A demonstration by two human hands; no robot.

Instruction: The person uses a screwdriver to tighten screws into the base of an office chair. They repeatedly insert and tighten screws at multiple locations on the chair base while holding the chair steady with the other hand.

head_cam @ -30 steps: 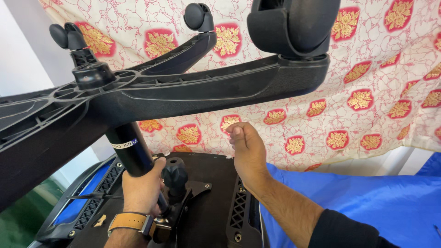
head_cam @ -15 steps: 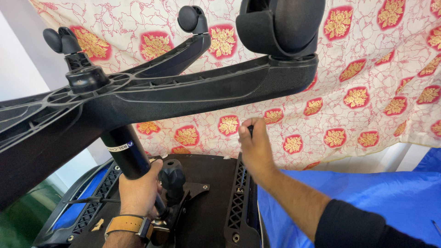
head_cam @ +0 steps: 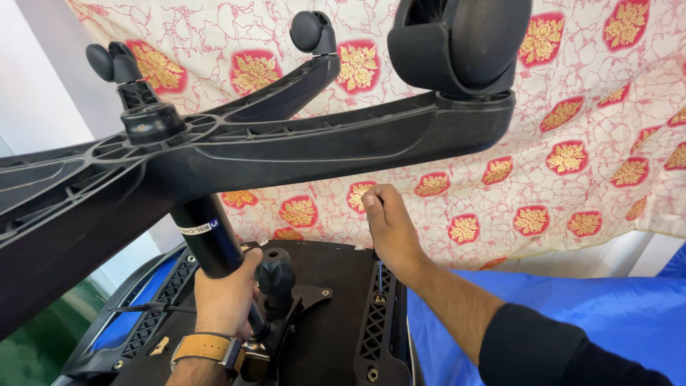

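Gripped in the left hand [head_cam: 223,300] was the black column [head_cam: 214,243] of an upturned chair, fingers closed round it just beside a knob [head_cam: 275,275]. The right hand [head_cam: 391,232] was curled over the far edge of the seat underside [head_cam: 336,314]. The base [head_cam: 286,146] and a castor [head_cam: 457,43] were seen overhead, before a patterned cloth [head_cam: 593,143].

A white cloth [head_cam: 586,129] with red and gold flowers hangs behind; blue sheet [head_cam: 607,314] below, pale wall [head_cam: 43,107] left
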